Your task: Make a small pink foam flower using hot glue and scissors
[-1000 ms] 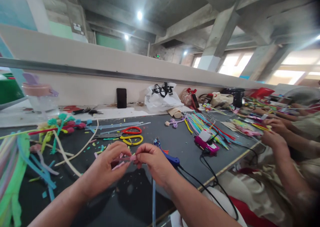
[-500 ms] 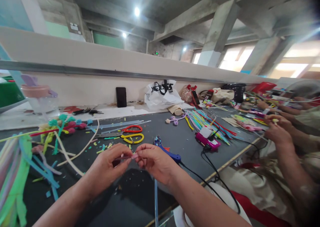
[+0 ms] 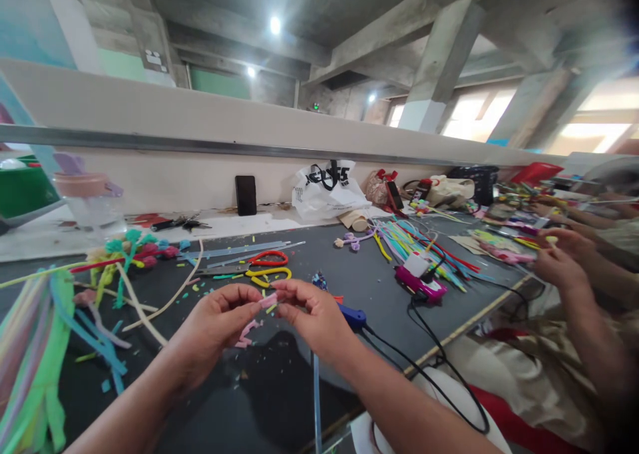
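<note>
Both my hands meet above the dark worktable (image 3: 279, 401), pinching one small pink pipe-cleaner piece (image 3: 254, 319). My left hand (image 3: 214, 331) grips its lower curled end with fingers closed. My right hand (image 3: 312, 317) pinches the upper end between thumb and forefinger. Just behind the hands lie red-handled scissors (image 3: 267, 259) and yellow-handled scissors (image 3: 267, 277). A blue-handled tool (image 3: 352, 316) with a black cable lies right of my right hand.
Loose pipe cleaners (image 3: 44, 347) pile at the left, more coloured ones (image 3: 419, 244) at the right by a pink device (image 3: 419, 282). A black phone (image 3: 245, 195), white bag (image 3: 327, 191) and clear jar (image 3: 87, 201) stand along the back wall. Other people's hands (image 3: 562, 257) work at the right.
The hands have lifted slightly and my left hand has turned, so the pink piece now hangs curled below the pinch. The view has shifted a little.
</note>
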`<action>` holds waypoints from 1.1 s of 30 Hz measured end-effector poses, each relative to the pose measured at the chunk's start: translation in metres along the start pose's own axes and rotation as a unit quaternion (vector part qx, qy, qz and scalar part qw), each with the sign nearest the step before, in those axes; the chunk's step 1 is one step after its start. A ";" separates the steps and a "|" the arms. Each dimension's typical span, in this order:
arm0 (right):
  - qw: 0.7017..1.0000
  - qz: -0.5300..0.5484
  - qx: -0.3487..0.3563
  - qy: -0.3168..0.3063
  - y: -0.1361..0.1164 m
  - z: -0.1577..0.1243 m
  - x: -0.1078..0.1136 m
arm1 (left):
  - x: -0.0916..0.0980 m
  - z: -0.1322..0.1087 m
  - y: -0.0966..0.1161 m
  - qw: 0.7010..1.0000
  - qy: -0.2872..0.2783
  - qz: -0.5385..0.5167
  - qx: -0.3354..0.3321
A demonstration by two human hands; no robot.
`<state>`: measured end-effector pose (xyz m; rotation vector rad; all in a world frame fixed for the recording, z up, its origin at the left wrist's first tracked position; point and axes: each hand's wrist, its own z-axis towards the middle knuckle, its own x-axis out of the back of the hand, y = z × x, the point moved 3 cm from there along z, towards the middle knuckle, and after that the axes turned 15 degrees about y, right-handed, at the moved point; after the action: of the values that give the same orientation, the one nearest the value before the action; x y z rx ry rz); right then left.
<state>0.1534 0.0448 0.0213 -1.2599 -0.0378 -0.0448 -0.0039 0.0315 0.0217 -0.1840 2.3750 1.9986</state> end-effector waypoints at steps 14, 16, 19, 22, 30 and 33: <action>0.993 0.105 -0.060 0.001 -0.021 0.000 0.008 | 0.001 -0.002 0.011 0.991 -0.095 0.096 0.000; 0.981 0.160 -0.109 0.002 -0.021 0.003 0.011 | 0.004 -0.003 0.018 0.977 -0.128 0.168 -0.011; 0.967 0.199 -0.157 0.001 -0.020 0.005 0.014 | 0.004 -0.009 0.031 0.959 -0.160 0.232 -0.017; 0.957 0.211 -0.196 -0.014 -0.020 0.005 0.015 | -0.003 -0.013 0.038 0.961 -0.150 0.233 -0.011; 0.941 0.188 -0.275 -0.057 -0.008 0.005 0.015 | -0.014 0.001 0.014 0.973 -0.143 0.182 0.018; 0.942 0.170 -0.281 -0.068 0.000 0.006 0.013 | -0.011 0.008 0.002 0.976 -0.145 0.156 0.042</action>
<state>0.1661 0.0497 0.0241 -1.8249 0.0793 0.3541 0.0066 0.0402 0.0238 0.4784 2.4048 1.8696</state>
